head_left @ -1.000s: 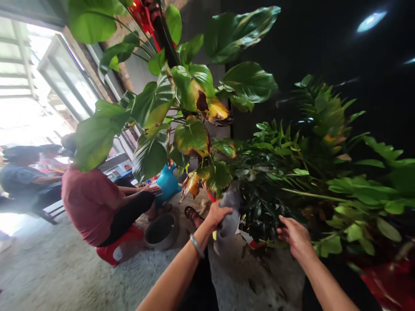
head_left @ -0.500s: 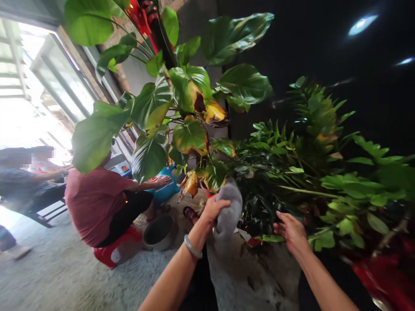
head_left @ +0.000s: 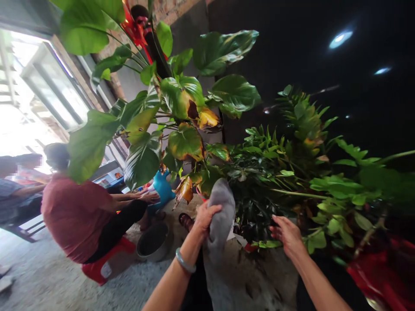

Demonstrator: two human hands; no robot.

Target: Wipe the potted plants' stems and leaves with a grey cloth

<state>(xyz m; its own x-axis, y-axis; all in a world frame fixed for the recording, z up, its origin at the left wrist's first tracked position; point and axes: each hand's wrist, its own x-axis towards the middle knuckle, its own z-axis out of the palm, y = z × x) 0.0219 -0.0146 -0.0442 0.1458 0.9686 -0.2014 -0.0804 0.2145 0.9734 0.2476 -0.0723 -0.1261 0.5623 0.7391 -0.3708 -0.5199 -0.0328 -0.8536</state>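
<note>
My left hand grips a grey cloth and holds it up against the lower leaves of a tall big-leaved plant with yellowing, browned leaves. A pale bracelet sits on that wrist. My right hand reaches into the dark green foliage just to the right, its fingers curled among the leaves; what they hold, if anything, is hidden.
A person in a red shirt sits on a low red stool at the left, beside a metal bowl and a blue watering can. Another person sits farther left. Red pots stand at lower right.
My left hand has lifted the grey cloth higher toward the leaves. The view has shifted left and down, and my right hand has stayed in the foliage.
</note>
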